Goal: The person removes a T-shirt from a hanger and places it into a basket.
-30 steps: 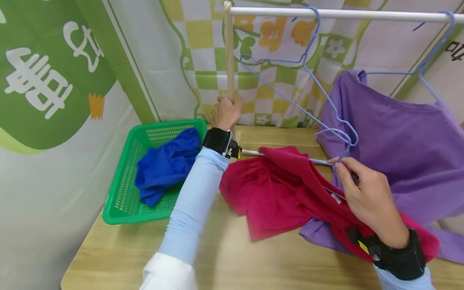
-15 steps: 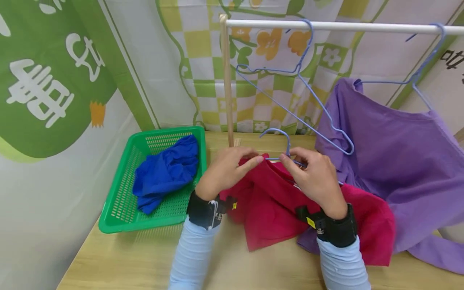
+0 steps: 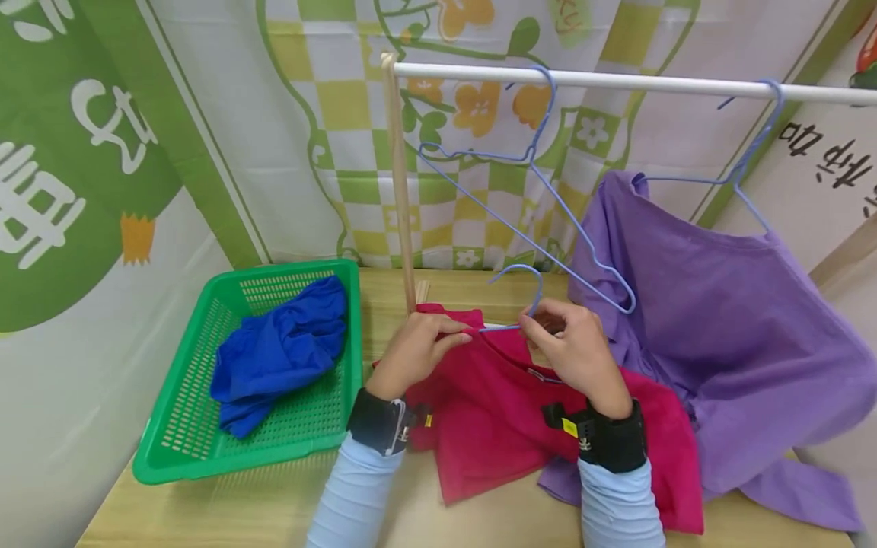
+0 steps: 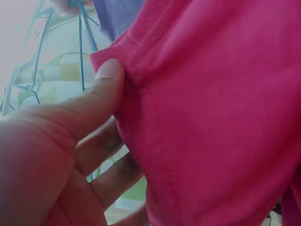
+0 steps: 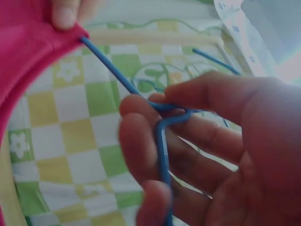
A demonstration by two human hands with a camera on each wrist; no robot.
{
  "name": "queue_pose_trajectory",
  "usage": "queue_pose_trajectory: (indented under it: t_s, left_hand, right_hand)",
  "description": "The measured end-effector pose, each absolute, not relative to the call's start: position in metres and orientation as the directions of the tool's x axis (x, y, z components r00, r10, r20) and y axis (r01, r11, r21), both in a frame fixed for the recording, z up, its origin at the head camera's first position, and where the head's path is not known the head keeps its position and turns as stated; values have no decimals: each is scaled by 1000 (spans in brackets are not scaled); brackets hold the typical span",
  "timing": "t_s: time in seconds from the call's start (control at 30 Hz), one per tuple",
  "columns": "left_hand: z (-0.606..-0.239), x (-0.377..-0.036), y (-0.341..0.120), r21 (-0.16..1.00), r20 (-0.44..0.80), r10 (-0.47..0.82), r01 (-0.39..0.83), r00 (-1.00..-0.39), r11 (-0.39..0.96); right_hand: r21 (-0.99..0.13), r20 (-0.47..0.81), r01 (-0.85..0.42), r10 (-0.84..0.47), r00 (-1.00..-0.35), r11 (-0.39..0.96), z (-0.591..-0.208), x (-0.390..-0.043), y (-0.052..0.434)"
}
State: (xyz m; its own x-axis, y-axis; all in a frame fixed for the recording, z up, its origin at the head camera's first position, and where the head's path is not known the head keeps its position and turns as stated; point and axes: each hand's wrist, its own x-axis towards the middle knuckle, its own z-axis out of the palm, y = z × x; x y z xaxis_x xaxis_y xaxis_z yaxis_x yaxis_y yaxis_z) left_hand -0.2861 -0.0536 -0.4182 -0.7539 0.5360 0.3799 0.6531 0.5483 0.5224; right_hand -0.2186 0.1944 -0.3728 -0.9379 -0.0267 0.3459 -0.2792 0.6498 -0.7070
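A crimson shirt (image 3: 486, 434) hangs between both hands with a blue wire hanger (image 3: 537, 289) partly inside its neck opening. My left hand (image 3: 419, 350) pinches the shirt's shoulder by the neckline. In the left wrist view the thumb presses the fabric (image 4: 197, 103) from the near side, with fingers behind it. Just below the hook, my right hand (image 3: 578, 350) grips the hanger's neck. One hanger arm (image 5: 110, 66) runs into the collar beside the left fingertips in the right wrist view. The hanger's far ends are hidden by cloth.
A white rail (image 3: 651, 82) on a wooden post (image 3: 400, 183) spans the back. From it hang a bare blue hanger (image 3: 539, 141) and a purple shirt (image 3: 740, 320) on another hanger. Left stands a green basket (image 3: 147, 457) holding a blue garment (image 3: 281, 354). The wooden table (image 3: 253, 517) lies below.
My left hand has left the wooden post and now pinches the crimson shirt. The right hand has moved left with the hanger. The view has shifted a little.
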Motion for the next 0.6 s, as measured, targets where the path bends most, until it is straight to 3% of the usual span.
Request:
queue_pose_trajectory:
  t_s: [0.4,0.6]
  left_hand:
    - [-407,-281,-59,535,336,557,640,-760,551]
    - [-404,-278,-63,533,339,565,649,-752,544]
  right_hand:
    - [-690,332,-287,-62,-941,665,-361,-198,237]
    - [-736,295,-272,-68,-953,620,-359,-192,244]
